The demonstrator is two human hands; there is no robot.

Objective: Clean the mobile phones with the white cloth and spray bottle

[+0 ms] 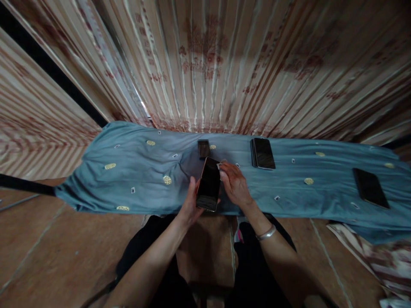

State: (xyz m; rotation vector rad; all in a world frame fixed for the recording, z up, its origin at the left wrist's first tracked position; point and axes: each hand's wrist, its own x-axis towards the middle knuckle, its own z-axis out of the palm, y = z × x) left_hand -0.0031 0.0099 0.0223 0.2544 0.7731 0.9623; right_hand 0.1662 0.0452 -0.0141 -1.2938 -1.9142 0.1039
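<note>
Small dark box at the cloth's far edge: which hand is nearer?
Right. The right hand has its fingertips just short of the small dark box, on its right. The left hand sits lower, gripping the phone, farther away.

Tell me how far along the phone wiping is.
In hand: the left hand holds a phone while the right hand presses a small white wipe at its top edge. Two phones lie on the blue cloth; whether they are done, I cannot tell.
</note>
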